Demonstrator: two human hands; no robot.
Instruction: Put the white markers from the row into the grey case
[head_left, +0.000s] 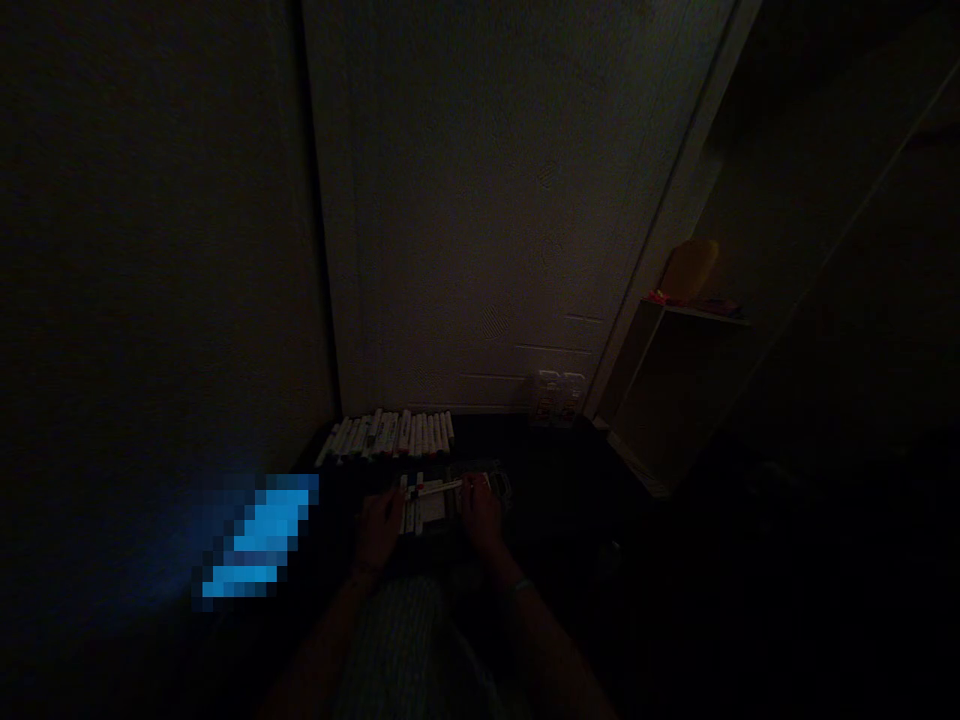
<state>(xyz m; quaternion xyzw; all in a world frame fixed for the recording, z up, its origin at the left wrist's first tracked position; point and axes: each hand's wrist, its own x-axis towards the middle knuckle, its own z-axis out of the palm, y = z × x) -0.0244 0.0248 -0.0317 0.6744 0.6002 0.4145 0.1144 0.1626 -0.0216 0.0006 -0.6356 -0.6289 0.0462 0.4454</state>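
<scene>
The scene is very dark. My left hand (380, 532) and my right hand (482, 518) rest on either side of a small bunch of pale marker pens (429, 500) lying on a dark floor. A thin pale pen seems to run from the bunch to my right fingers, which look closed round it. My left fingers curl at the bunch's left edge; what they hold is too dim to make out. A row of several more white marker pens (390, 436) lies just beyond, along the wall.
A pale wall (487, 220) rises close in front. A white shelf unit (675, 390) stands at the right with a yellow object (690, 268) on it. A blurred blue glowing patch (255, 545) lies to the left. A small box (556, 398) leans on the wall.
</scene>
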